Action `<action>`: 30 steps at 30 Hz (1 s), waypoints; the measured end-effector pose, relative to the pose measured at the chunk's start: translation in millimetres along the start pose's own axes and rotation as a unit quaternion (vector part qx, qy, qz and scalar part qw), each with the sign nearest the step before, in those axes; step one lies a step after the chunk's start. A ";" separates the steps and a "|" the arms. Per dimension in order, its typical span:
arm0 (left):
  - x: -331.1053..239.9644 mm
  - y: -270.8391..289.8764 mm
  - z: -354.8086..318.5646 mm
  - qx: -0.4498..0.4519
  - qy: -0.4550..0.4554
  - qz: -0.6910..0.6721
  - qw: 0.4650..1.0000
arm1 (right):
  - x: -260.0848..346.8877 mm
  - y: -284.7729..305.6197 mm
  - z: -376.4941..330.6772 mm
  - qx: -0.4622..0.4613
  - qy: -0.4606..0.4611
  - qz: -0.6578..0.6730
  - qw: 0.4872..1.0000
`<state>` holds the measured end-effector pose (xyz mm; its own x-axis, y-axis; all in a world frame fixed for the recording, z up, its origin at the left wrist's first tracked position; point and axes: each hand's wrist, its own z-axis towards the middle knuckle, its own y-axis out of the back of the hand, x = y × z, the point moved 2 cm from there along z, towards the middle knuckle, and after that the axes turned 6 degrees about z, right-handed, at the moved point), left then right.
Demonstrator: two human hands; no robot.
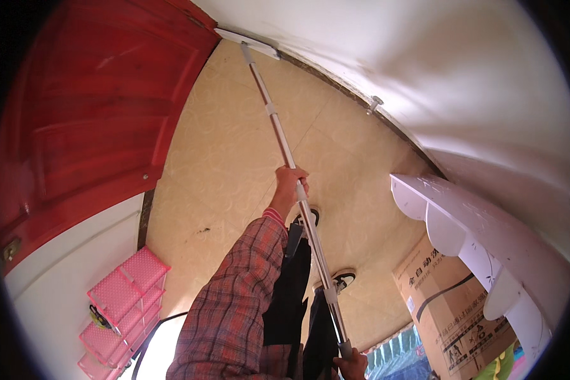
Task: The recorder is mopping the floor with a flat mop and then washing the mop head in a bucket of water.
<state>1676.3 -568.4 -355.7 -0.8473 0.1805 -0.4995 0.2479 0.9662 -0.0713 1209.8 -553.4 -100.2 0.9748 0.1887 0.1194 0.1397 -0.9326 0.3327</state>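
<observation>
A long silver mop pole (278, 126) runs from the bottom of the view up to a flat white mop head (247, 43). The head rests on the beige tiled floor (228, 158), where the floor meets the white wall beside the red door (95, 107). My left hand (289, 183), in a red plaid sleeve, is wrapped around the pole about halfway along. At the picture's lower edge, my right hand (351, 366) grips the pole's near end. My dark trouser legs and shoes (343, 278) stand just below the left hand.
A pink shoe rack (123, 297) stands at the lower left against the white wall. On the right are a white scalloped shelf unit (475, 234) and a brown cardboard box (446, 304). A small metal door stop (373, 102) sticks out at the wall's base.
</observation>
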 end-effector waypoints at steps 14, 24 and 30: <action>161.5 -143.0 -201.7 0.116 0.145 -0.122 0.975 | -80.9 16.6 -60.6 -0.058 -0.033 0.080 0.995; 51.0 -57.7 -53.3 0.021 0.027 -0.092 0.995 | -80.8 30.1 -59.9 -0.002 -0.032 0.066 0.997; -35.3 -4.7 -5.5 -0.040 0.016 -0.030 0.999 | 44.8 29.8 -24.8 0.030 -0.144 0.018 0.989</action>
<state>1702.4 -578.3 -333.0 -0.8742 0.1262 -0.4689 0.1590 0.9868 -0.0309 1253.4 -565.2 -61.8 0.9873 0.0673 -0.1436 0.1053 -0.9553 0.2764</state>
